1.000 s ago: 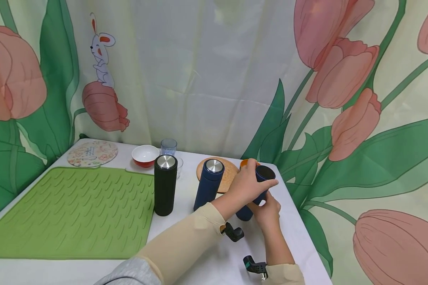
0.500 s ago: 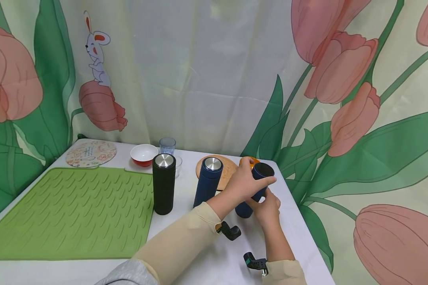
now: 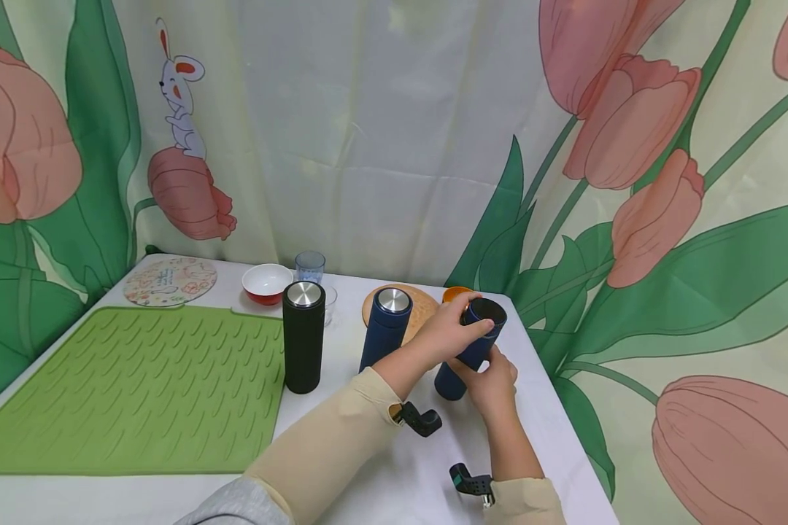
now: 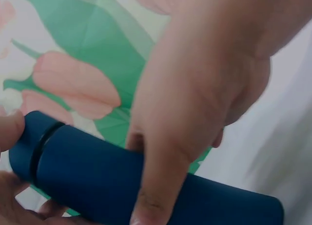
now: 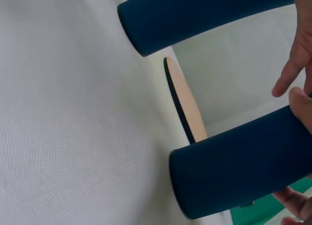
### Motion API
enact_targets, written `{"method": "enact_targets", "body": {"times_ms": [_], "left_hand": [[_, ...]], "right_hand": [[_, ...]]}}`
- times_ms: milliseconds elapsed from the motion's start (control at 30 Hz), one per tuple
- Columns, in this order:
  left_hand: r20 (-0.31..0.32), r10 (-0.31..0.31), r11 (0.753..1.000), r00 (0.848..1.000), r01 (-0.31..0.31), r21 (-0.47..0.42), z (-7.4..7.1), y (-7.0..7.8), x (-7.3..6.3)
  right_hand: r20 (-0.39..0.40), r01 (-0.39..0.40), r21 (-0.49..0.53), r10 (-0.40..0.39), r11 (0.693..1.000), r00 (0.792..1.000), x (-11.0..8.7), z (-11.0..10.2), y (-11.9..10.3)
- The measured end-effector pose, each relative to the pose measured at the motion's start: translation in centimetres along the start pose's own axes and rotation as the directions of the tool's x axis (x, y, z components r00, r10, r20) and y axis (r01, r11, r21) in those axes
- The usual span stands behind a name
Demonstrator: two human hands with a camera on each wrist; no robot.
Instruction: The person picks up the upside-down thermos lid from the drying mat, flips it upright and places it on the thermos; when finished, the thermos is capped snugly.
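A dark blue thermos (image 3: 473,353) leans slightly near the right edge of the table. Its round top looks dark, without the silver disc that the other bottles show. My left hand (image 3: 452,329) grips its upper end, above the groove seen in the left wrist view, with the thumb at the rim. Lower down, my right hand (image 3: 492,385) holds the body (image 4: 97,166) between thumb and fingers. In the right wrist view the thermos base (image 5: 195,181) is close to the tabletop; I cannot tell whether it touches.
A second blue thermos (image 3: 384,332) and a black one (image 3: 303,339) stand to the left. Behind are a wooden board (image 3: 422,305), an orange cup (image 3: 455,293), a red-and-white bowl (image 3: 267,283) and a blue glass (image 3: 310,266). A green mat (image 3: 144,386) covers the left side.
My left hand has shifted round the top of the thermos, its thumb drawn in toward the rim. More of the dark round top shows. The right hand keeps its hold on the body.
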State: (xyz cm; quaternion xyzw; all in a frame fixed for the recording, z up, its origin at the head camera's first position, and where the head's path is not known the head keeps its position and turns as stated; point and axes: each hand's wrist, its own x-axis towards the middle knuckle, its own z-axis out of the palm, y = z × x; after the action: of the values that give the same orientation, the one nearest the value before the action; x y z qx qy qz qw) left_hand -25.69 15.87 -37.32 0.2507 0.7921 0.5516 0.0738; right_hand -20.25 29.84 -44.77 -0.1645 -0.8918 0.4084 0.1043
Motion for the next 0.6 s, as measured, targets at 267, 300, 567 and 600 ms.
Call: {"method": "enact_targets", "body": {"times_ms": [267,300,567,600], "left_hand": [[0.017,-0.027,0.999,1.000,0.027,-0.040,-0.1,0.0,0.1],[-0.017,-0.047,0.998,0.999,0.046,-0.047,0.3,0.1,0.0],[-0.271,-0.128,0.985,0.954,0.154,0.076,2.9,1.2,-0.3],[-0.274,-0.116,0.984,0.955,0.147,0.097,2.9,1.2,-0.3]], "right_hand": [[0.015,-0.013,-0.003,0.013,1.000,1.000,-0.1,-0.2,0.0],[0.013,-0.013,-0.007,0.013,1.000,1.000,0.0,-0.2,0.0],[-0.005,0.021,-0.073,-0.021,0.997,1.000,0.6,0.1,0.2],[-0.008,0.025,-0.076,-0.026,0.997,1.000,0.6,0.1,0.2]]}}
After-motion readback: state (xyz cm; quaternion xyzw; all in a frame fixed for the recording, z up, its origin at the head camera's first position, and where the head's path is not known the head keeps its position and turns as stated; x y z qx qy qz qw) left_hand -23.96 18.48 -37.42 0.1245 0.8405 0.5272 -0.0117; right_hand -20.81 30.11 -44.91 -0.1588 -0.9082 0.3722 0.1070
